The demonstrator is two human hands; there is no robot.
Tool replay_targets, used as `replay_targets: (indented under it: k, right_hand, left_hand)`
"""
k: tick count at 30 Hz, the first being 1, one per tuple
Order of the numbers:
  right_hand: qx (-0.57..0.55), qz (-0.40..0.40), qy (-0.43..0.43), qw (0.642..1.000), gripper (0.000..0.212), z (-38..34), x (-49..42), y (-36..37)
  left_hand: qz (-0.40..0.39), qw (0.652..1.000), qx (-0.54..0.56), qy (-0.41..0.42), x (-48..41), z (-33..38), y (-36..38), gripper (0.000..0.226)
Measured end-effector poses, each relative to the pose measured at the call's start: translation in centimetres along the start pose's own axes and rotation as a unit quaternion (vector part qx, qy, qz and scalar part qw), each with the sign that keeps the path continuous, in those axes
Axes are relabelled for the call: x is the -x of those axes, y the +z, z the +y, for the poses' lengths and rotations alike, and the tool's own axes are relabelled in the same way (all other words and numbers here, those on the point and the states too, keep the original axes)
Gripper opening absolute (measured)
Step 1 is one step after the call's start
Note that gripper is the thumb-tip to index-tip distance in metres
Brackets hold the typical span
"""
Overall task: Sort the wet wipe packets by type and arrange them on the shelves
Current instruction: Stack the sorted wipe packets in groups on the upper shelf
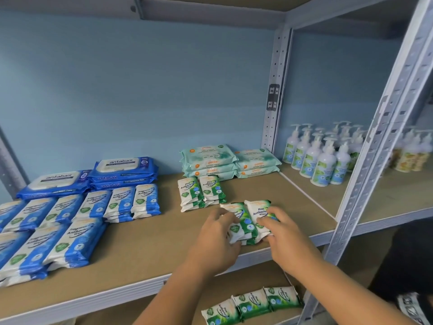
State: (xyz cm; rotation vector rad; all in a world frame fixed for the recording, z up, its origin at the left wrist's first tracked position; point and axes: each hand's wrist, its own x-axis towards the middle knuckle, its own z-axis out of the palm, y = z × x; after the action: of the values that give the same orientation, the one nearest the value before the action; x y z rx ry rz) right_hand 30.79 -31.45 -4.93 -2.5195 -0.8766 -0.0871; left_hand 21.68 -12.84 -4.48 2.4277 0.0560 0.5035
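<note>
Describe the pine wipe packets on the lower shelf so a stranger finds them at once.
Find the brown shelf board, then look beneath its front edge. Three green-and-white pine packets lie side by side there, the only wipes seen below that board.

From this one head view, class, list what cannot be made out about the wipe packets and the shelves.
1. Head view: held pine packets, how many are stacked; left hand and right hand cover their lower parts.
2. Head view: blue packets, the row's full extent; cut off by the left edge.
3. Head view: lower-shelf pine packets; partly cut off by the bottom edge.
4. Head view: pump bottles, label wording; too small and blurred.
</note>
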Motion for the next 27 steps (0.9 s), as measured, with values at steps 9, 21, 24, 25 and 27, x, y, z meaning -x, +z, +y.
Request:
replay_targets:
  k: [9, 21, 24, 25, 27]
  right_hand:
    - [0.008, 0.075, -0.013, 0.997, 0.042, 5.6, -6.4, 0.0]
    - [-0.066, 0.127, -0.037, 0.989, 0.046, 5.8, -14.2, 4.0]
    - [-0.078, 0.122, -0.053, 0.988, 0.048, 5.7, -14.5, 4.1]
    - [-0.081, 0.118, -0.059, 0.988, 0.051, 5.6, -14.5, 4.1]
    - [-0.086, 0.102, -0.051, 0.99, 0.058, 5.4, -14.4, 3.8]
  left_hand:
    - [0.042, 0.979, -0.195, 0.025, -7.0, -0.4, 4.0, 0.047]
    - [0.185, 0.926, -0.324, -0.057, -11.8, -3.9, 5.0, 0.035]
    - [0.173, 0.929, -0.318, -0.073, -12.4, -4.5, 5.0, 0.04]
    - [0.165, 0.931, -0.317, -0.075, -12.4, -4.5, 5.1, 0.041]
    - [0.147, 0.935, -0.315, -0.075, -12.3, -4.4, 5.3, 0.044]
